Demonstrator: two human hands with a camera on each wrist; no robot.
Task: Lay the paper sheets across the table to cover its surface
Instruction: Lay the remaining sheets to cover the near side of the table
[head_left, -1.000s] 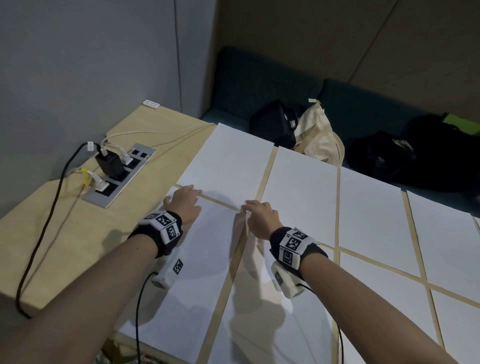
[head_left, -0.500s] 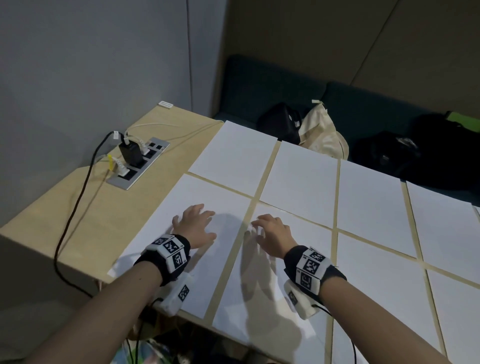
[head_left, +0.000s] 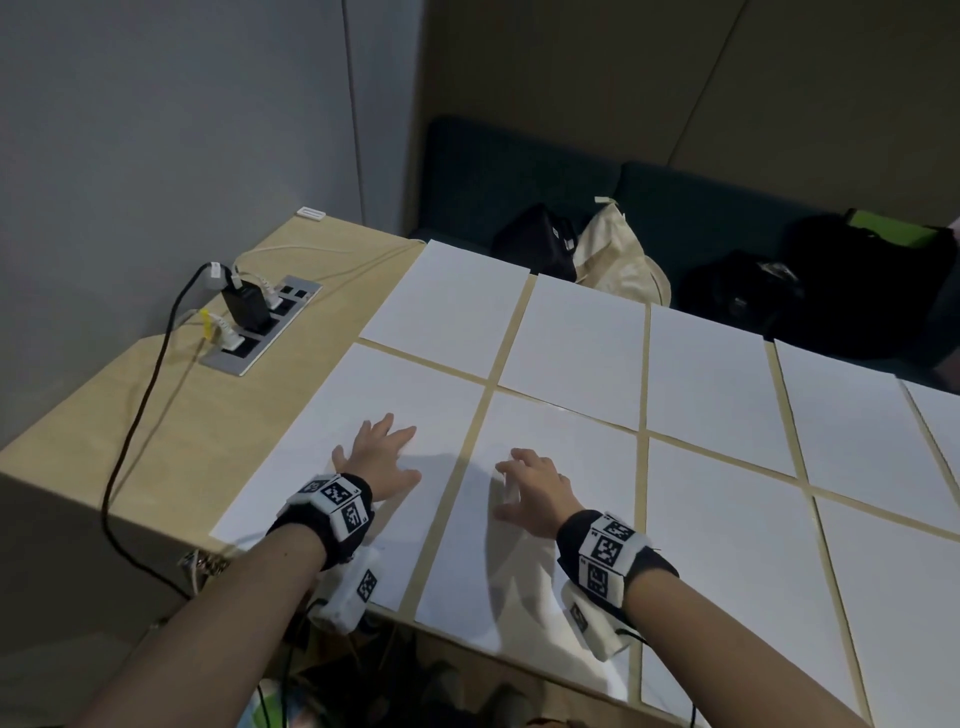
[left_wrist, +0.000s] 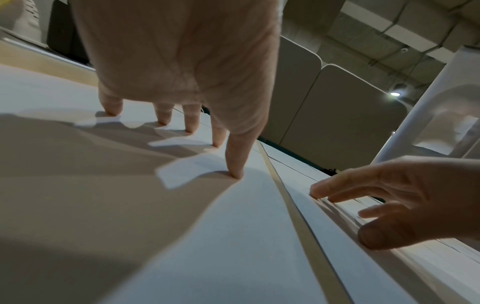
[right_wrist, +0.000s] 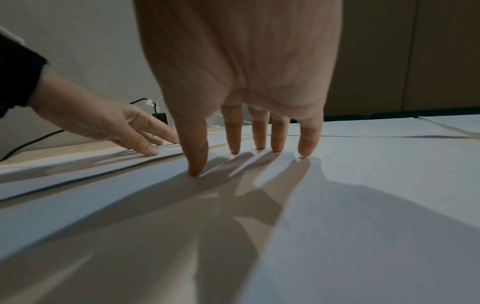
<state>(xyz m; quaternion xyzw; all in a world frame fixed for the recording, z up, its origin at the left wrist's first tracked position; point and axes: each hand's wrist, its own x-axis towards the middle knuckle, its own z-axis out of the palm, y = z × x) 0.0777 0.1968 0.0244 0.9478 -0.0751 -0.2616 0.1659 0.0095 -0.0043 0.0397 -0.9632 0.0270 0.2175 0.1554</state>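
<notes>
Several white paper sheets lie in two rows on the wooden table (head_left: 208, 415), with thin strips of wood showing between them. My left hand (head_left: 382, 457) rests on the near-left sheet (head_left: 317, 441), fingers spread and straight, the fingertips (left_wrist: 235, 171) touching the paper. My right hand (head_left: 530, 486) rests the same way on the neighbouring near sheet (head_left: 571, 457), its fingertips (right_wrist: 196, 171) pressing down. Each hand also shows in the other wrist view: the right hand (left_wrist: 389, 203) and the left hand (right_wrist: 122, 125). Neither hand holds anything.
A metal socket panel (head_left: 262, 325) with plugged chargers sits in the table's bare left part, and a black cable (head_left: 130, 441) drops over the edge. A grey wall stands left. Behind the table a dark bench holds a cream bag (head_left: 618, 260) and black bags (head_left: 737, 291).
Both hands have slid back from the far edge of the near sheets toward the near table edge. The right hand's fingers have gone from curled at the sheet's corner to spread flat.
</notes>
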